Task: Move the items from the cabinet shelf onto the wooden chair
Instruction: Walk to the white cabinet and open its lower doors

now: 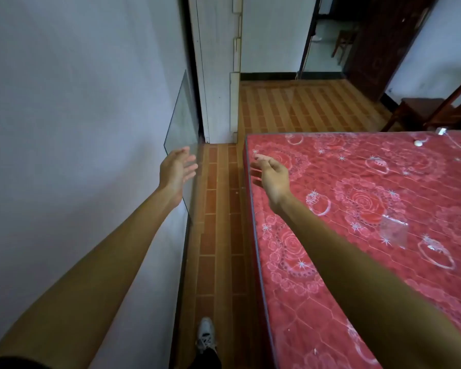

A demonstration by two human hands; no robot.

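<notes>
The person stands in the narrow strip of tiled floor [218, 209] between the white wall [77, 102] and the long edge of the bed, both bare arms stretched forward. The left hand [177, 169] is by the wall, fingers spread and loose, its grip empty. It hangs just beside the upper edge of a glass pane [183, 121] leaning on the wall. The right hand [270, 174] hovers over the near-side edge of the red flowered mattress [357, 187], fingers relaxed and parted, also holding nothing.

The wooden chair [418, 107] stands beyond the far corner of the bed, at the right, and I can see nothing on its seat. The cabinet shelf and its items are not in sight. A dark wooden piece [378, 43] rises past the doorway, but I cannot tell whether it is the cabinet.

With the items unseen, their weight and stiffness are anyone's guess. I would take each low and with both hands until its heft is known. The pane is the fragile thing here, so the left arm needs room.

On the mattress lie a small white object [419, 143] near the far edge and a clear plastic scrap [394, 231].
</notes>
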